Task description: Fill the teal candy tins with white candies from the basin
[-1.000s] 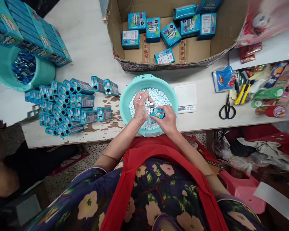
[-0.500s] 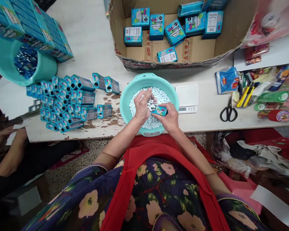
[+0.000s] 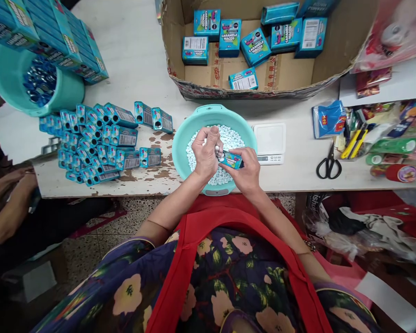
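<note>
Head view, basin [image 3: 190, 131] of candies [image 3: 233, 137], hands [image 3: 225, 159] holding box [image 3: 231, 160]

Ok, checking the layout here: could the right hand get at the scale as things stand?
Probably yes: the scale sits just right of the basin, nothing between, though the right hand holds a box.

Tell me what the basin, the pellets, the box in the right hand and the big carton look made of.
Basin: likely moulded plastic, smooth teal, rolled rim.
Pellets, some pinched by the left hand: chalky matte white, probably pressed candy.
Box in the right hand: glossy printed card or thin tin; unclear which.
Carton: brown corrugated cardboard, matte, worn front edge.
</note>
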`<state>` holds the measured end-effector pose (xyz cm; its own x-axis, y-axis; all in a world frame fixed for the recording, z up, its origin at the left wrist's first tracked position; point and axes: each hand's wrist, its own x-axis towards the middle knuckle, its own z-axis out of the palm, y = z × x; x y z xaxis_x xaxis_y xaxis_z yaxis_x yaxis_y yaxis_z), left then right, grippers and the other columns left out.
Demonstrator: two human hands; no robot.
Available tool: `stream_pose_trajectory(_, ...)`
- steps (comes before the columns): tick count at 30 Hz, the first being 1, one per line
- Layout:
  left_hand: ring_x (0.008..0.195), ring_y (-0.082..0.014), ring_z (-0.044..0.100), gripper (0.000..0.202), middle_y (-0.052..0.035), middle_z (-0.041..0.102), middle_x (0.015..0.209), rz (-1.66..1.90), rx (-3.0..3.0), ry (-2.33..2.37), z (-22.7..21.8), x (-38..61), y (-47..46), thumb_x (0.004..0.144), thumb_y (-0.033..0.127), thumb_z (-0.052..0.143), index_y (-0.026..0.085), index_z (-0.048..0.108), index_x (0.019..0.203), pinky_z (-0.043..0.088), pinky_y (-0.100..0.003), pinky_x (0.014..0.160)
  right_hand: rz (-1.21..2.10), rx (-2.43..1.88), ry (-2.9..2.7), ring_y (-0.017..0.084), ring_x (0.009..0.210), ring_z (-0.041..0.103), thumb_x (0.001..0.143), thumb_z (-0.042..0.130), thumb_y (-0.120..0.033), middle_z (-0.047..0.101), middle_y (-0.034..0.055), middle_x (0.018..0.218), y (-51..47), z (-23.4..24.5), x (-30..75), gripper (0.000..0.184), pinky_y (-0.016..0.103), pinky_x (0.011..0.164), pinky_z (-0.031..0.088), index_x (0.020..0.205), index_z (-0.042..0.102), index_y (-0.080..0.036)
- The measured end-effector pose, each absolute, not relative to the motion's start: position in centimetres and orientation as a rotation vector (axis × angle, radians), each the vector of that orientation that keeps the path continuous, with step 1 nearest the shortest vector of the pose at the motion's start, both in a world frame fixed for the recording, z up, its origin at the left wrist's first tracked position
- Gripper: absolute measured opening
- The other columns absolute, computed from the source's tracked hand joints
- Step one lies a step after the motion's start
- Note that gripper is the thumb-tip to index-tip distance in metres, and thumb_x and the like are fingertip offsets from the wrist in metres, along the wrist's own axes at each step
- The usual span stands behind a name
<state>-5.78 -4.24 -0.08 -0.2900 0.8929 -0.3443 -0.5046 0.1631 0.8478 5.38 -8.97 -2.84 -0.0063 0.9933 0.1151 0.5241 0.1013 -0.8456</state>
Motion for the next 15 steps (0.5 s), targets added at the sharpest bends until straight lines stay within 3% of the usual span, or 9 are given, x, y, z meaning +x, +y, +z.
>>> stream_pose_trajectory(8,0.04,-0.0042,0.034,0.042,0.0065,0.038,0.054,1.404,0.28,1.169,-0.1,-6.7,-3.8,0.079,0.05,0.072,0.019,0.046,0.065,0.021,-0.022,0.036,1.016,-1.486,-1.401,0.021,0.091,0.063,0.066,0.084,-0.045,0.066,0.0012,0.093,-9.2,-3.7,5.7,0.041,0.036,0.082,0.05,0.094,0.066,-0.023)
stream_pose_trajectory(15,0.042,-0.0054,0.031,0.04,0.0049,0.037,0.055,1.373,0.259,1.249,-0.1,-7.5,-3.8,0.085,0.051,0.065,0.021,0.047,0.065,0.023,-0.023,0.037,1.225,-1.471,-1.143,0.021,0.094,0.065,0.054,0.088,-0.049,0.067,0.0013,0.097,-8.9,-4.8,6.1,0.053,0.037,0.086,0.052,0.094,0.064,-0.023)
